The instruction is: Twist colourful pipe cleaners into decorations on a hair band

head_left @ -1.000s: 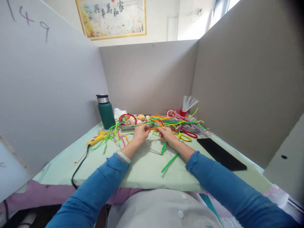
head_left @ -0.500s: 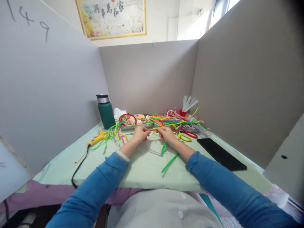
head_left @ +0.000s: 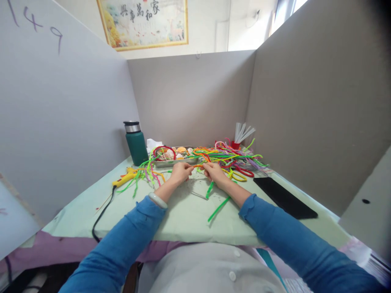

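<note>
With left hand (head_left: 182, 173) and right hand (head_left: 214, 173), pinches an orange pipe cleaner (head_left: 198, 166); green strips (head_left: 218, 209) on the near side, metal tray (head_left: 171, 164) just beyond both hands.

Two hands (head_left: 181, 172) (head_left: 214, 172) are seen, plus one each of bottle (head_left: 136, 145), glue gun (head_left: 126, 178), tray (head_left: 166, 164), cup (head_left: 235, 145), black mat (head_left: 284, 197), bangle (head_left: 158, 200), wall picture (head_left: 143, 24). Pipe cleaners (head_left: 227, 155) can't be counted: tangled.

"149" (head_left: 34, 22) on left partition (head_left: 67, 110), "家和萬事興" (head_left: 140, 11) on wall picture (head_left: 159, 34)
</note>
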{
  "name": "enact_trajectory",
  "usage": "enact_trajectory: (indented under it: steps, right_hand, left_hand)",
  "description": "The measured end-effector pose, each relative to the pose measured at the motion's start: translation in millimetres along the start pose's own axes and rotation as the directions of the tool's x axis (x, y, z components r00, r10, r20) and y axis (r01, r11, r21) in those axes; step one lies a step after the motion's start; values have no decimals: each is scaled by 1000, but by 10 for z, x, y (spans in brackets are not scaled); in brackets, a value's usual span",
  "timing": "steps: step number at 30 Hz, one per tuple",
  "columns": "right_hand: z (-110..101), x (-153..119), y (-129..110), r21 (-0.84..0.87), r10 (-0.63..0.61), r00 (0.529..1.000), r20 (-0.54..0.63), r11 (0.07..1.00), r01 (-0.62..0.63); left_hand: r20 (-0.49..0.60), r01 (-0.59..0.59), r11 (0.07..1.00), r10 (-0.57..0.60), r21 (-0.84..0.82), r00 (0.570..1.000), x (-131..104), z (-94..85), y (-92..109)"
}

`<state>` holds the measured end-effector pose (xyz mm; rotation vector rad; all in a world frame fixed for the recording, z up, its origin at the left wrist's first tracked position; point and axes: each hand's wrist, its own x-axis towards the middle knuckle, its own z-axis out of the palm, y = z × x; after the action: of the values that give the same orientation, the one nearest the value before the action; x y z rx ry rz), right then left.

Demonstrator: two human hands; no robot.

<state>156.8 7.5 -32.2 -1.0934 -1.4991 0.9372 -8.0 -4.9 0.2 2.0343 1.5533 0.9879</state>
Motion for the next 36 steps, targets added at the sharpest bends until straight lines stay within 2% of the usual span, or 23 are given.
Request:
enact_trajectory:
  steps: [4, 13, 20, 25, 36]
  right_hand:
    - [1, 5, 7, -6, -8, 1000, 1, 1000, 8]
    - [0, 5, 16, -6, -20, 1000, -7, 1000, 20]
    - [5, 3, -2, -18, -4, 1000, -6, 1000, 4]
    - [1, 7, 6, -23, -14, 1000, 2, 1000, 14]
    - [-4, 24, 54, -32, -23, 1000, -3, 999, 23]
  left_hand:
    - [4, -10, 1000, 10, 27, 1000, -17, -17, 25]
    - [25, 1, 999, 0, -38, 1000, 36, 35, -52]
    - [-70, -31, 999, 30, -10, 997, 15, 42, -30]
    - [-78, -90, 995, 92, 34, 993, 31, 49, -69]
    - [-21, -19, 1000, 19, 1, 1000, 46, 45, -68]
